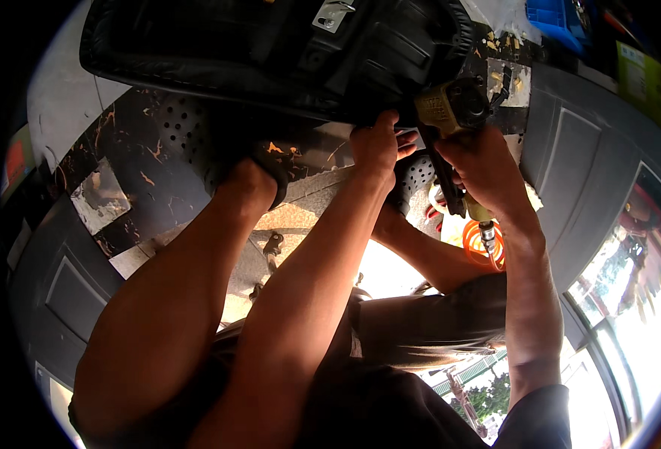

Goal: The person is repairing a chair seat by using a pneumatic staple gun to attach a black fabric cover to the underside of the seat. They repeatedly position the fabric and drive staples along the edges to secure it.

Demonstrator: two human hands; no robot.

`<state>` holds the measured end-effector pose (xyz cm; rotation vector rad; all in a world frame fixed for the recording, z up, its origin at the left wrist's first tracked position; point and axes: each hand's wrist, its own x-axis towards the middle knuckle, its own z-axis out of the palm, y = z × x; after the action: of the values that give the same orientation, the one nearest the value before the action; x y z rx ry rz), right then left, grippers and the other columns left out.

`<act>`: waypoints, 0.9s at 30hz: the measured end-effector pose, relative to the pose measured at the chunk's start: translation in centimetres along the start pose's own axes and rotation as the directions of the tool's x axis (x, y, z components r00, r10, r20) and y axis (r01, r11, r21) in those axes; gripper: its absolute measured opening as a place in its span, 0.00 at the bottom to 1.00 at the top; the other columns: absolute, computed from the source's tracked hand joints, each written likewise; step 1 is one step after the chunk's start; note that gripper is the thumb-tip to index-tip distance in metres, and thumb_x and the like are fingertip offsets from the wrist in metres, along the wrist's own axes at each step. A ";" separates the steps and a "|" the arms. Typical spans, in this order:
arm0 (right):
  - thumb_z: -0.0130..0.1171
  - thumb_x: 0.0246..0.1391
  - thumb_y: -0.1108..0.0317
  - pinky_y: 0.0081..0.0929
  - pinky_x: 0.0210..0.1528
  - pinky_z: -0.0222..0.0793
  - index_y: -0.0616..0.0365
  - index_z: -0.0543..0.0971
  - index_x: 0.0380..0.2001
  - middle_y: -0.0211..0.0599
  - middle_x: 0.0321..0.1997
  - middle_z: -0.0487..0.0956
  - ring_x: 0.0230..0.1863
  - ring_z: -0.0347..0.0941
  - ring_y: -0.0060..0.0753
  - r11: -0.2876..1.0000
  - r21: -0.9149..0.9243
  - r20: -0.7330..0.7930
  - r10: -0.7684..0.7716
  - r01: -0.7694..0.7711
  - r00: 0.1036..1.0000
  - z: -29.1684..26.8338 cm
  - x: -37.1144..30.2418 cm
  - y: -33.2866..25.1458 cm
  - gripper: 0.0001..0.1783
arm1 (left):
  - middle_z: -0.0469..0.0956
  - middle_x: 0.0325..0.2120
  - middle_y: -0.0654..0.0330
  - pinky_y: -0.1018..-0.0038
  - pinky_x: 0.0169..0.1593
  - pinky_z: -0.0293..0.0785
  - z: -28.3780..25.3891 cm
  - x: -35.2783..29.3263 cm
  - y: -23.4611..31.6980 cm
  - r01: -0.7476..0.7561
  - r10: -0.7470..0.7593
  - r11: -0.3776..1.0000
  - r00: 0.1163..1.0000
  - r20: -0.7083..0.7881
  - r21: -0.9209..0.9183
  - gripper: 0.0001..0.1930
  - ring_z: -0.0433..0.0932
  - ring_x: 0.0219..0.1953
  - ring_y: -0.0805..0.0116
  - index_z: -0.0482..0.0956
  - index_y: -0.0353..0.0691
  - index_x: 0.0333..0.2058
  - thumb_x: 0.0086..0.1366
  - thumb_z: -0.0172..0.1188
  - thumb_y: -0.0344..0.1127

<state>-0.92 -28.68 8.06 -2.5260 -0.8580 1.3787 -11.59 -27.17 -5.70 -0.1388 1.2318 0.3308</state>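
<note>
A black padded seat (270,101) lies upside down at the top of the head view, its hollow underside and stitched rim showing. My left hand (377,150) is at its near edge, thumb against the rim and fingers bent below it, gripping the black seat cover; the exact contact is dark. My right hand (487,168) is closed around the handle of a pneumatic staple gun (444,111) with a tan and black head. The gun's nose is close to the seat's right near corner; whether it touches is hidden. An air fitting (487,235) hangs under its handle.
A coiled orange air hose (478,247) runs below the gun. My feet in dark perforated clogs (188,131) rest under the seat's near edge. A metal bracket (334,15) is on the seat's underside. A blue crate (555,22) stands far right, beside a grey panelled door (581,142).
</note>
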 end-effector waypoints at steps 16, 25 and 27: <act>0.63 0.52 0.70 0.23 0.19 0.65 0.67 0.79 0.31 0.31 0.19 0.75 0.16 0.69 0.21 0.968 0.191 0.007 0.167 -0.165 0.986 1.8 1.2 -0.7 0.09 | 0.77 0.39 0.50 0.69 0.34 0.82 -0.9 0.9 0.7 0.075 -0.075 0.989 0.997 -0.007 0.126 0.23 0.85 0.33 0.58 0.73 0.28 0.48 0.62 0.64 0.42; 0.62 0.52 0.70 0.22 0.20 0.67 0.67 0.79 0.36 0.32 0.22 0.78 0.17 0.70 0.20 0.980 0.154 -0.068 0.141 -0.129 0.988 0.8 -0.7 -2.5 0.11 | 0.79 0.42 0.55 0.69 0.34 0.80 -0.3 0.4 0.6 0.006 -0.004 0.992 1.000 -0.018 0.130 0.21 0.85 0.32 0.58 0.74 0.31 0.49 0.64 0.63 0.39; 0.62 0.52 0.65 0.33 0.31 0.72 0.66 0.79 0.37 0.44 0.25 0.80 0.26 0.77 0.37 0.991 0.108 -0.080 0.088 -0.079 0.993 1.3 -0.1 -1.4 0.15 | 0.79 0.41 0.55 0.69 0.34 0.80 -0.4 0.6 0.5 0.006 -0.003 0.991 1.000 -0.020 0.133 0.21 0.85 0.32 0.58 0.74 0.30 0.49 0.64 0.63 0.39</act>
<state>-2.59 -27.71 7.90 -2.5463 -0.6544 1.2927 -11.91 -26.71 -6.40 -0.0298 1.2695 0.2426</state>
